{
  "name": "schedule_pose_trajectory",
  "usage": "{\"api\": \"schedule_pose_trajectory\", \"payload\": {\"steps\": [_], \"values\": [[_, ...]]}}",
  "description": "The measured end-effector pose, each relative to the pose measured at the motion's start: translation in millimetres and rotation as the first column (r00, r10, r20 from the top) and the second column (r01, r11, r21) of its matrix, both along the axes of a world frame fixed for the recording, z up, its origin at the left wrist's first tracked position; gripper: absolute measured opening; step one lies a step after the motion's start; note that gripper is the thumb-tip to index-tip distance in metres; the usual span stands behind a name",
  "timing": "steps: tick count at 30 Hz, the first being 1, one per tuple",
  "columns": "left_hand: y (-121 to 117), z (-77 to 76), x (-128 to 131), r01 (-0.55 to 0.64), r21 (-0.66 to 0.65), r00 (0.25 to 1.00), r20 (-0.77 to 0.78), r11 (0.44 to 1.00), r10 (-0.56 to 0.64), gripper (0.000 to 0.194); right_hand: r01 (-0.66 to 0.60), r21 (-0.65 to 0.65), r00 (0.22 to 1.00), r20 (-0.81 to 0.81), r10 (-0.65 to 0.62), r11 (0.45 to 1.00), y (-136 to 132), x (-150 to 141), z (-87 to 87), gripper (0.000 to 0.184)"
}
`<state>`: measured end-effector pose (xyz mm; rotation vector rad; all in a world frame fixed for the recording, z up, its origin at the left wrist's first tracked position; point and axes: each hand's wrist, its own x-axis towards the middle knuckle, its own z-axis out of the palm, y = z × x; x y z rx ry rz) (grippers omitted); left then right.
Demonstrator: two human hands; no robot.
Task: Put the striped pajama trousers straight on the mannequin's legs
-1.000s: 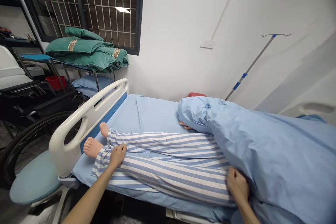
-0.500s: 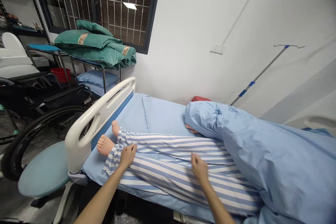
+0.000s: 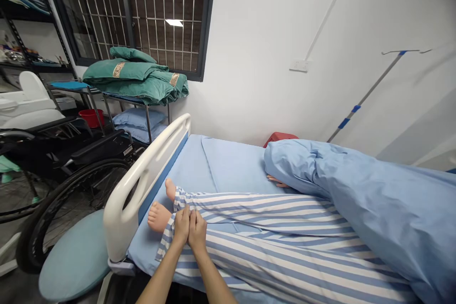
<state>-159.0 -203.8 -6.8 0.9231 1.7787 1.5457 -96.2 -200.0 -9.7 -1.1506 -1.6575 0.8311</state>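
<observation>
Blue-and-white striped trousers [image 3: 270,256] clothe the legs of a lying figure, whose smooth bare feet [image 3: 158,216] look like a manikin's. My left hand [image 3: 181,226] lies on the nearer trouser leg just above the ankle, its fingers curled down over the cloth. Right beside it, my right hand [image 3: 197,231] is closed on the same leg, the two hands touching. How much cloth or leg lies within the fingers is hidden. A light blue quilt [image 3: 359,194] covers the upper body, and some fingers of the figure [image 3: 278,181] show from under its edge.
The bed's white footboard [image 3: 123,194] stands left of the feet. Beyond it are a wheelchair [image 3: 89,185] and a rounded blue-green board [image 3: 76,256]. Folded green bedding [image 3: 142,80] sits on a rack under the window. A drip pole [image 3: 370,90] leans by the wall.
My right hand has moved left along the striped leg from around the knee to beside my left hand. The left hand stays near the ankle. The view has shifted slightly.
</observation>
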Motion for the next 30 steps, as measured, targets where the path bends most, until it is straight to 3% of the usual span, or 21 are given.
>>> {"api": "schedule_pose_trajectory", "payload": {"steps": [11,17,23,26,30], "values": [[3.3,10.5,4.4,-0.002,0.135,0.984,0.179,0.991,-0.022,0.037,0.012,-0.020,0.998,-0.062,-0.013,1.000,3.4,1.7,-0.1,0.046],[1.2,2.2,6.6,0.032,0.073,0.999,-0.041,0.997,-0.029,0.035,0.020,-0.073,0.999,-0.031,-0.023,0.997,9.2,1.9,-0.5,0.045],[6.4,-8.0,6.5,0.007,0.026,0.979,-0.202,1.000,-0.001,0.038,-0.072,-0.067,0.974,0.211,0.085,0.995,20.1,18.0,18.2,0.041],[7.5,-10.1,8.0,0.029,-0.025,0.957,-0.289,0.999,-0.035,0.038,-0.063,-0.025,0.980,0.190,0.066,0.998,20.4,26.7,17.0,0.043],[8.7,-2.4,14.4,0.063,-0.055,0.966,-0.249,0.996,-0.075,0.039,0.011,-0.036,0.992,0.125,-0.006,0.999,20.2,29.4,6.9,0.044]]}}
